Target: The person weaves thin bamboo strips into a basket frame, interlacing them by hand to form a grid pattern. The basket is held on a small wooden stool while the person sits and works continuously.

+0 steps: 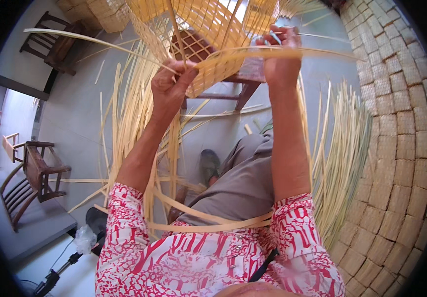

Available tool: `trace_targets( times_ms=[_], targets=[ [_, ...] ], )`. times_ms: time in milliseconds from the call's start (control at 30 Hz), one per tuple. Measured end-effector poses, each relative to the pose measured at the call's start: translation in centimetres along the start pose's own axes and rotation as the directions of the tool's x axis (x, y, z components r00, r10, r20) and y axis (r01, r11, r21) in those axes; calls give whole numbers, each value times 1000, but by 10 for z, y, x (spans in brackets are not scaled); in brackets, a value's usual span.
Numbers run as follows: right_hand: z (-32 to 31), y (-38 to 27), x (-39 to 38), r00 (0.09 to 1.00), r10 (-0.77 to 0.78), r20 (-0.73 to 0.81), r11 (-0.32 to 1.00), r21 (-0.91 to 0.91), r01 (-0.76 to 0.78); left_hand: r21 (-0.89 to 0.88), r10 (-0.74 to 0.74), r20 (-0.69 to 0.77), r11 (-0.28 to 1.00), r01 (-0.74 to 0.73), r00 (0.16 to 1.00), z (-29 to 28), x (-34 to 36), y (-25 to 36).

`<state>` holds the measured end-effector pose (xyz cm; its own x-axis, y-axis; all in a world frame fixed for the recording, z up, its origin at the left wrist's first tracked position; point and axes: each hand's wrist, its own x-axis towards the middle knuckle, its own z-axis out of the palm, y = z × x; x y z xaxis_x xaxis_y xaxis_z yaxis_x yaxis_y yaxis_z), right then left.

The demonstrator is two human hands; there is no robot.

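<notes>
An openwork basket (208, 81) of pale woven strips stands in front of me, cut off by the top edge of the head view. My left hand (171, 81) is closed, thumb and fingers pinching a bamboo strip (89, 38) at the basket's near rim. That strip's thin end reaches far out to the left. My right hand (282, 52) is raised to the right of the basket, its fingers curled around a flat yellowish bamboo strip (238, 54) that bows across between both hands. Something light blue shows at the right fingers. Whether both hands hold one strip, I cannot tell.
A dark wooden stool (245, 94) stands beneath the basket. Loose bamboo strips (129, 109) lie to the left, with another bundle (342, 148) to the right. Stacked woven bundles (391, 148) line the right side. Wooden chairs (40, 168) stand at left. Strips cross my lap.
</notes>
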<state>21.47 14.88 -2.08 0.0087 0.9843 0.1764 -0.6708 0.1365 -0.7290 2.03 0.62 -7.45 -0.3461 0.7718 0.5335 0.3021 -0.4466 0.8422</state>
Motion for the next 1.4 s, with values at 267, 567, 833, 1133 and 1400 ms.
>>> trace_targets(
  times_ms=[267, 567, 833, 1133, 1400],
  targets=[
    [-13, 1, -5, 968, 101, -229, 995, 49, -92, -47, -25, -87, 999, 21, 996, 6, 0, -8],
    [-17, -5, -17, 986, 1, -166, 987, -157, -27, 183, 43, -165, 983, -12, 985, 15, 11, -3],
    [-12, -11, -26, 859, -273, 434, 667, -558, 494, 343, 49, 37, 937, -59, 998, -3, 31, 3],
    [-23, -11, 4, 642, -329, 693, 107, -648, 754, 292, -118, 356, 956, 10, 927, -107, 67, -17],
    [-14, 0, -27, 639, 87, 764, -217, -611, 761, 247, -50, 513, 965, -92, 857, -129, 77, -6]
  ],
)
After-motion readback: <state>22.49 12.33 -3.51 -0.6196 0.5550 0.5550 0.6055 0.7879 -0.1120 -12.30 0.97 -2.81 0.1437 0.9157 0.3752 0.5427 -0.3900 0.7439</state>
